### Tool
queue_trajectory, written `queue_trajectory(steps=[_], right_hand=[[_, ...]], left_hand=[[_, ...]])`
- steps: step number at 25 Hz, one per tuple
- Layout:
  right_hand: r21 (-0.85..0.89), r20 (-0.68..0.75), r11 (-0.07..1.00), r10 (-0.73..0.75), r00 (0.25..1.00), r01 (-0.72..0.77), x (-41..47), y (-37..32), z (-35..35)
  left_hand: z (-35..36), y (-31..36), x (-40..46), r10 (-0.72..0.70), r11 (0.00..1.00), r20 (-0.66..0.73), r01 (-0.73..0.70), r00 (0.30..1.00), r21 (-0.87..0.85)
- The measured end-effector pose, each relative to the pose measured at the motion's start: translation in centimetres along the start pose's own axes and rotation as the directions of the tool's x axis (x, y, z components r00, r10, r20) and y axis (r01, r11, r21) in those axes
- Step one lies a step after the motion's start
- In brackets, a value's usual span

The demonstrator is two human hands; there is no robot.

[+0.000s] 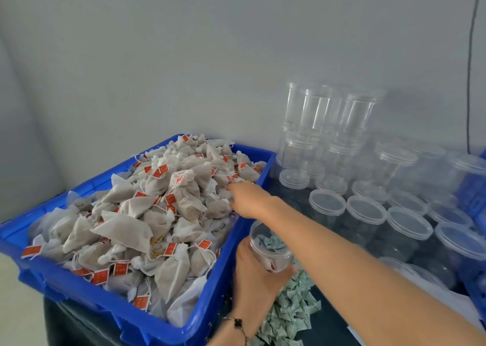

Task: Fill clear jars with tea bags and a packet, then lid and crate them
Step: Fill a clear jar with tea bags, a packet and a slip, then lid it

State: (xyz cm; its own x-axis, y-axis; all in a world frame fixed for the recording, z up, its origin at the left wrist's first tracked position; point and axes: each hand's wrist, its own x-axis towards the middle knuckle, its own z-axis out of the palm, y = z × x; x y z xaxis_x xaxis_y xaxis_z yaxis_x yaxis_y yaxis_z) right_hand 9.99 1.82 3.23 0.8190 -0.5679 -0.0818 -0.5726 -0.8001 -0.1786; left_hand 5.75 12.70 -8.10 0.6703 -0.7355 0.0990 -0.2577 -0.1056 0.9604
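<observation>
Currently mid-fill: jar in hand, reaching for more tea bags.

Blue plastic crate [215, 290], rigid w/ ribbed walls, heaped w/ soft, crumpled beige mesh tea bags [147, 214] on strings w/ red tags. R of it, a batch of clear cylindrical lidded jars [365, 211] on the dark surface [328, 327], some stacked by the wall. Right hand [249, 201] stretched over the heap's R edge, fingers on the bags; can't tell if it's pinched one yet. Left hand [252, 274] wrapped round an open clear jar [271, 248] just beside the crate wall, partly filled, green-grey crinkly packets visible inside. More loose green packets [289, 316] piled under it. Next prob.: pinch a few bags, carry over the rim w/o strings snagging, drop in; lid comes later.
</observation>
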Motion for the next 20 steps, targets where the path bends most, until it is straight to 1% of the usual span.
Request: queue_trajectory(steps=[1, 2, 4, 6, 8, 10, 12, 14, 16, 17, 18, 20], right_hand=[[-0.007, 0.005, 0.999, 0.045, 0.999, -0.045, 0.8, 0.1, 0.6], [0.023, 0.011, 0.998, 0.066, 0.998, -0.066, 1.3, 0.3, 1.1], [0.088, -0.018, 0.995, 0.042, 0.999, -0.041, 1.7, 0.7, 1.8], [0.116, -0.122, 0.993, 0.018, 0.992, -0.004, 0.9, 0.9, 2.1], [0.178, -0.246, 0.983, 0.002, 0.969, 0.044, -0.5, 1.1, 1.3], [0.244, -0.333, 0.965, -0.013, 0.943, 0.1, -2.3, 1.7, -0.2], [0.265, -0.379, 0.955, -0.02, 0.925, 0.13, -4.7, 2.6, -2.0], [0.294, -0.402, 0.948, 0.007, 0.916, 0.122, -7.5, 3.9, -3.5], [0.326, -0.389, 0.941, 0.044, 0.92, 0.092, -10.3, 4.9, -4.3], [0.308, -0.349, 0.949, 0.04, 0.936, 0.074, -11.6, 5.4, -4.4], [0.26, -0.282, 0.964, 0.021, 0.959, 0.055, -13.1, 5.8, -4.5], [0.185, -0.1, 0.982, -0.011, 0.995, 0.029, -15.3, 6.3, -4.3]], left_hand=[[0.1, -0.1, 0.3, 0.0, 1.0, -0.034, -0.001, 0.999, -0.012], [0.2, -0.3, 0.4, 0.009, 1.0, -0.06, -0.009, 0.998, -0.011], [0.4, -0.6, 0.6, 0.019, 0.999, -0.076, -0.017, 0.997, 0.03], [0.3, -1.1, 0.5, 0.036, 0.999, -0.081, -0.034, 0.996, 0.025], [0.1, -1.5, 0.5, 0.049, 0.998, -0.087, -0.052, 0.995, -0.039], [0.1, -1.5, 0.5, 0.008, 0.995, -0.091, -0.017, 0.996, -0.101], [0.3, -1.0, 0.3, -0.054, 0.986, -0.088, 0.039, 0.995, -0.161], [0.8, -0.3, -0.3, -0.121, 0.982, -0.067, 0.11, 0.99, -0.153], [1.2, 0.2, -1.0, -0.133, 0.983, -0.037, 0.127, 0.99, -0.13], [1.3, 0.4, -1.3, -0.115, 0.986, -0.026, 0.111, 0.993, -0.125], [1.4, 0.8, -1.8, -0.084, 0.99, -0.014, 0.082, 0.996, -0.118], [1.5, 1.5, -2.5, -0.011, 0.994, 0.006, 0.011, 1.0, -0.109]])
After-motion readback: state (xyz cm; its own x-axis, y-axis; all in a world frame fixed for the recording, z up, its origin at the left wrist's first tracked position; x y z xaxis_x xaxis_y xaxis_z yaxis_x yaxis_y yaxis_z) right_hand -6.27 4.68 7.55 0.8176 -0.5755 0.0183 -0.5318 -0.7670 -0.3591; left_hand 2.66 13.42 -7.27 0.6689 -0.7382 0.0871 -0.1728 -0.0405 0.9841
